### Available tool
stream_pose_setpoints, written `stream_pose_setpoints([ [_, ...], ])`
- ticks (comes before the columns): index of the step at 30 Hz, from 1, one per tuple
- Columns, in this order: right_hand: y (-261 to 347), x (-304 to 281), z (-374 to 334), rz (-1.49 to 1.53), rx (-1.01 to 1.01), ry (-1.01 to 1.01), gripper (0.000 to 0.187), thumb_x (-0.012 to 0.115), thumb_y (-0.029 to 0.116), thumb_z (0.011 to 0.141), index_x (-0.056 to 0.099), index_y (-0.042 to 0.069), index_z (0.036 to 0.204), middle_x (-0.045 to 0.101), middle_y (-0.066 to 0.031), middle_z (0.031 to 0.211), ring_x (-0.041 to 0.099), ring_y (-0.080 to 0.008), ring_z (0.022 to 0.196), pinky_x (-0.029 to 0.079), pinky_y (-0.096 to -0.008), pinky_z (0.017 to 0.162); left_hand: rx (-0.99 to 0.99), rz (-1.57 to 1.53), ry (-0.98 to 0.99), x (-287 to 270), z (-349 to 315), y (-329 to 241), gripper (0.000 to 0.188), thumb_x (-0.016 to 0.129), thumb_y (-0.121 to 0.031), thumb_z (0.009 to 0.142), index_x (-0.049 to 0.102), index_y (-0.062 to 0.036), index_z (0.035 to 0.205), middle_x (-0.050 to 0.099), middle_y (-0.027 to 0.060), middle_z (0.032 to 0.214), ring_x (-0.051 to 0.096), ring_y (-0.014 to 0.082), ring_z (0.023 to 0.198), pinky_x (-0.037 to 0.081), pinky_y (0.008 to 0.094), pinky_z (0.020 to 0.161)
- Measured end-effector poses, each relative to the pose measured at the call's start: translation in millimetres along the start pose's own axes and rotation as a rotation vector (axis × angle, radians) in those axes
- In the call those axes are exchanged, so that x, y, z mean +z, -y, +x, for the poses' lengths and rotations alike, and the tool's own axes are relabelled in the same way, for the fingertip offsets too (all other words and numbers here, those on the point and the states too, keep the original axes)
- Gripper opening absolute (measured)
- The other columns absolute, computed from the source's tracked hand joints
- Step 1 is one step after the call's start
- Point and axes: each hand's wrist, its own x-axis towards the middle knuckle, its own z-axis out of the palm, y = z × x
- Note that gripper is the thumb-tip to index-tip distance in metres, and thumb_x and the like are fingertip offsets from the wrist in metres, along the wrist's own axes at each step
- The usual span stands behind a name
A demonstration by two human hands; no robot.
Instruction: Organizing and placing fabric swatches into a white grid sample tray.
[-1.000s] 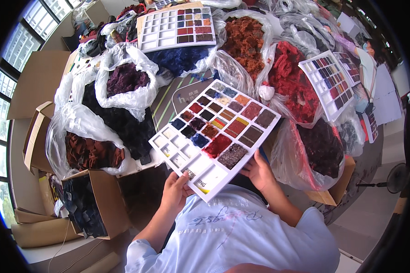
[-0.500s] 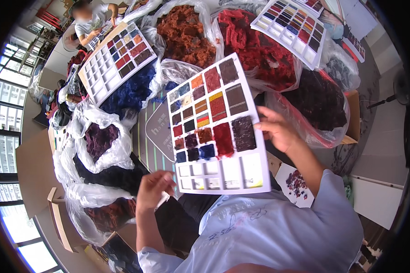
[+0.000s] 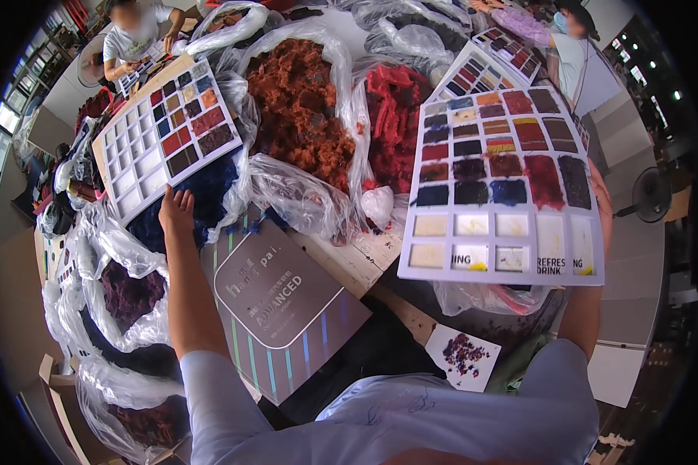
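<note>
My right hand (image 3: 600, 194) grips the right edge of a white sample board (image 3: 501, 242), with most of its fingers hidden behind it. Fuzzy red, brown, navy and orange swatches fill the board's upper cells; the two bottom rows have no swatches. On the left, my arm stretches forward and my left hand (image 3: 178, 211) is open, fingers apart, at the lower edge of a second white sample board (image 3: 149, 179). Whether it touches that board I cannot tell. Swatches cover the second board's right part, while its left cells are white. Dark blue fibre (image 3: 209, 190) lies under it.
Clear plastic bags hold rust-orange fibre (image 3: 298, 101), red fibre (image 3: 395, 124) and purple fibre (image 3: 130, 291). A grey printed box (image 3: 318, 318) lies before me. Coloured bits (image 3: 467, 353) sit on a white sheet. Two people are across the table; a fan (image 3: 650, 195) stands at right.
The board in my right hand has moved right, away from the middle. My left hand has left its lower corner and reached forward to the second board. The view has shifted too.
</note>
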Motion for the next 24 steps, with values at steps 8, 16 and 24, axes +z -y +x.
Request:
stream_pose_setpoints([
  [8,-86.3,-97.7,110.4,0.136,-0.044,-0.136,0.047,0.05,0.013,0.1,0.045,0.001,0.145,0.063,-0.0132,0.13,0.066,-0.0229,0.112,0.052,-0.0342,0.097,0.046,-0.09,0.087,-2.2,41.9,-6.5,0.036,0.056,-0.022,0.101,0.054,0.0028,0.128,0.061,0.0171,0.127,0.062,0.0315,0.118,0.053,0.0403,0.101],
  [16,-145.5,-126.8,183.8,-0.406,0.092,-0.618,0.044,0.065,0.02,0.097,0.057,-0.001,0.134,0.065,-0.0135,0.125,0.062,-0.0212,0.111,0.049,-0.0331,0.098,0.083,-0.262,0.247,9.8,-5.4,-14.7,0.039,0.063,-0.015,0.097,0.05,0.0076,0.126,0.06,0.0225,0.123,0.062,0.0336,0.116,0.054,0.0397,0.101],
  [24,-158.2,97.1,-23.2,0.018,0.322,0.315,0.039,0.058,0.026,0.102,0.056,0.002,0.133,0.068,-0.0145,0.113,0.067,-0.0185,0.092,0.055,-0.0329,0.084,0.184,-0.231,0.263,-32.4,-225.6,21.4,0.018,0.057,-0.004,0.096,0.052,0.0025,0.112,0.066,0.0165,0.103,0.071,0.029,0.089,0.061,0.0376,0.079],
])
